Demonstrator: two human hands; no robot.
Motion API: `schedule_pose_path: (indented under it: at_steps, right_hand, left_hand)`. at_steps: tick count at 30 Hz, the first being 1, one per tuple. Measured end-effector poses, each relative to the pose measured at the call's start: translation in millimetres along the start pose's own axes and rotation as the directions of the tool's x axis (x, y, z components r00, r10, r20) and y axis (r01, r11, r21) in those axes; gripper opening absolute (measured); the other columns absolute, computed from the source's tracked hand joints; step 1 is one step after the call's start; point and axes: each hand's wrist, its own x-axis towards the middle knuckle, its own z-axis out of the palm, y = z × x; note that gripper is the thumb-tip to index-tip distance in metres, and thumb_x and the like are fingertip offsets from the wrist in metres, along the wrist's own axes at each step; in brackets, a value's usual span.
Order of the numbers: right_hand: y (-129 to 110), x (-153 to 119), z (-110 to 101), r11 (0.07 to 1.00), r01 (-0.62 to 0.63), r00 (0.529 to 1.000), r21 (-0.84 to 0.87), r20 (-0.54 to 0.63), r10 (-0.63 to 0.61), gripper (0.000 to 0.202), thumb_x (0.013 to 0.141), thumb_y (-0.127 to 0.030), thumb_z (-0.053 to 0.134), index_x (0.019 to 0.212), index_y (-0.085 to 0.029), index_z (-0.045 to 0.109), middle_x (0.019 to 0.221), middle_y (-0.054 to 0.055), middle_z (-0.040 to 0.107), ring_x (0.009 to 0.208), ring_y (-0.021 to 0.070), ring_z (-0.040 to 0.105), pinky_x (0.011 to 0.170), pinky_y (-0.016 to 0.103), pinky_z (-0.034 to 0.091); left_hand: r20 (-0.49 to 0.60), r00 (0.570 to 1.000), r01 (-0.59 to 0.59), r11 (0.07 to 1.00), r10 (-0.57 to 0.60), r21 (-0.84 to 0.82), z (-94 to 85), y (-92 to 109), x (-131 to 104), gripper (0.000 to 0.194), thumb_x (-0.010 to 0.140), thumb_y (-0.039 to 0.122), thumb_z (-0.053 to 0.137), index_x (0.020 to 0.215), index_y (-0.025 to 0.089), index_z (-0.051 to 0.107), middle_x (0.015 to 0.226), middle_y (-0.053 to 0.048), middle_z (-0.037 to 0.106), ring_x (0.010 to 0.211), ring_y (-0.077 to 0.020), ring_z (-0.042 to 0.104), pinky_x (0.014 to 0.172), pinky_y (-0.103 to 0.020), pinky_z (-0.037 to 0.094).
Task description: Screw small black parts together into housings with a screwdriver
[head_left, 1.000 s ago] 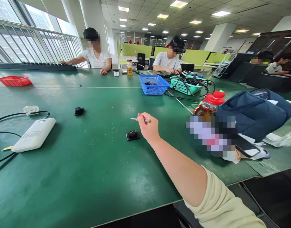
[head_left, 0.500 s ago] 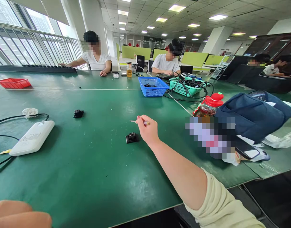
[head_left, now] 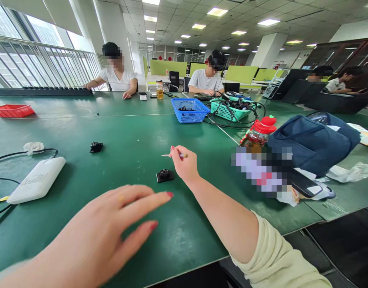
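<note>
R hand [head_left: 185, 163] pinches a slim pointed tool [head_left: 184, 155] btwn thumb & fingers, tip aimed L, a pale yellow sleeve [head_left: 280, 252] bunched at the elbow. L hand [head_left: 109, 224] is in the foreground, palm down, fingers loosely spread, nothing visible in its grip; can't tell if it touches the green table [head_left: 133, 164]. Just on the near side of the tool sits a small black part [head_left: 165, 175], on a flat square base, apart from both hands. A second black part [head_left: 96, 147] lies farther L. At far L: a white device [head_left: 37, 181] w/ black cables [head_left: 3, 210] & a crumpled white tissue [head_left: 33, 148]. On the R: a red-capped bottle [head_left: 256, 139], a phone [head_left: 307, 182] & a navy bag [head_left: 310, 140], w/ a pixelated patch in front of the bottle. Beyond, a blue basket [head_left: 191, 117] w/ dark bits stands beside a green basket [head_left: 224, 111] heaped w/ cables; a red tray [head_left: 13, 112] is at far L. Across the table, a co-worker [head_left: 118, 80] in a white tee rests one hand by a long black bar [head_left: 61, 91]; another person [head_left: 203, 81], also in white, looks down, hands on the tabletop. Bkgd: lime partitions [head_left: 168, 67].
</note>
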Motion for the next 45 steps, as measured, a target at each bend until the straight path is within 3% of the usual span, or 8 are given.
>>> schedule_pose_path:
  at_steps: [2, 7, 14, 20, 30, 35, 39, 45]
  right_hand:
    - [-1, 0, -1, 0.999, -0.002, 1.000, 0.055, -0.013, 0.003, 0.053, 0.095, -0.055, 0.041, 0.054, -0.022, 0.045, 0.048, -0.004, 0.038, 0.047, 0.0111, 0.036, 0.052, 0.026, 0.033]
    - [-9, 0, -3, 0.986, 0.010, 1.000, 0.169, -0.027, -0.006, 0.060, 0.094, -0.062, 0.038, 0.048, -0.023, 0.041, 0.048, -0.001, 0.044, 0.050, 0.0128, 0.046, 0.056, 0.028, 0.042]
    - [-14, -2, -3, 0.990, 0.027, 1.000, 0.137, 0.003, -0.027, 0.063, 0.095, -0.063, 0.035, 0.045, -0.023, 0.040, 0.045, 0.000, 0.046, 0.047, 0.0131, 0.048, 0.060, 0.031, 0.047]
    - [-15, -4, -3, 0.994, 0.035, 0.999, 0.107, 0.030, -0.038, 0.065, 0.095, -0.064, 0.033, 0.045, -0.023, 0.040, 0.045, 0.000, 0.046, 0.048, 0.0133, 0.048, 0.057, 0.030, 0.044]
    - [-17, -12, -4, 0.982, 0.187, 0.960, 0.008, 0.213, -0.184, 0.064, 0.099, -0.059, 0.026, 0.047, -0.022, 0.035, 0.048, 0.000, 0.043, 0.049, 0.0115, 0.041, 0.053, 0.029, 0.033]
    - [-23, -15, -1, 0.916, 0.394, 0.877, -0.080, 0.331, -0.348, 0.056, 0.100, -0.049, 0.030, 0.050, -0.021, 0.031, 0.048, -0.002, 0.039, 0.049, 0.0115, 0.036, 0.054, 0.028, 0.031]
    - [-22, -20, 7, 0.831, 0.545, 0.785, -0.116, 0.420, -0.456, 0.053, 0.099, -0.049, 0.035, 0.055, -0.021, 0.042, 0.051, -0.001, 0.047, 0.051, 0.0117, 0.040, 0.055, 0.026, 0.031]
    - [-15, -31, 24, 0.651, 0.754, 0.566, -0.088, 0.589, -0.577, 0.057, 0.094, -0.063, 0.047, 0.057, -0.020, 0.053, 0.054, 0.000, 0.053, 0.054, 0.0125, 0.046, 0.054, 0.026, 0.033]
  left_hand:
    - [0.110, 0.994, -0.025, 1.000, 0.025, -0.001, 9.9, -10, 37, 0.039, 0.092, 0.050, 0.051, 0.126, 0.038, 0.064, 0.133, -0.001, 0.063, 0.117, -0.0294, 0.062, 0.104, -0.046, 0.050]
    - [0.107, 0.985, 0.140, 0.989, -0.135, -0.046, 55.4, -44, 85, 0.041, 0.089, 0.046, 0.054, 0.120, 0.021, 0.061, 0.135, -0.012, 0.062, 0.127, -0.0332, 0.055, 0.107, -0.051, 0.046]
    - [0.069, 0.988, 0.149, 0.962, -0.136, -0.229, 88.1, -47, 98, 0.045, 0.089, 0.046, 0.054, 0.125, 0.021, 0.063, 0.120, -0.010, 0.070, 0.117, -0.0313, 0.060, 0.103, -0.050, 0.047]
    - [0.047, 0.994, 0.108, 0.959, -0.100, -0.263, 91.7, -48, 99, 0.032, 0.088, 0.041, 0.056, 0.111, 0.023, 0.070, 0.113, -0.007, 0.073, 0.115, -0.0309, 0.060, 0.104, -0.050, 0.047]
    - [0.058, 0.997, 0.067, 0.974, -0.056, -0.219, 90.8, -58, 95, 0.031, 0.090, 0.031, 0.055, 0.117, 0.023, 0.069, 0.113, -0.007, 0.073, 0.116, -0.0302, 0.058, 0.106, -0.049, 0.045]
    - [0.012, 1.000, 0.028, 0.982, -0.026, -0.189, 92.6, -62, 93, 0.027, 0.093, 0.030, 0.049, 0.106, 0.022, 0.071, 0.107, -0.007, 0.074, 0.111, -0.0289, 0.059, 0.103, -0.047, 0.046]
    - [-0.009, 0.999, -0.032, 0.982, 0.031, -0.187, 94.0, -64, 94, 0.021, 0.089, 0.029, 0.051, 0.096, 0.024, 0.069, 0.090, -0.004, 0.073, 0.096, -0.0247, 0.063, 0.102, -0.045, 0.045]
    - [0.038, 0.999, 0.035, 0.987, -0.029, -0.159, 89.5, -66, 96, 0.040, 0.074, 0.023, 0.059, 0.113, 0.023, 0.067, 0.109, -0.005, 0.073, 0.108, -0.0279, 0.060, 0.104, -0.046, 0.043]
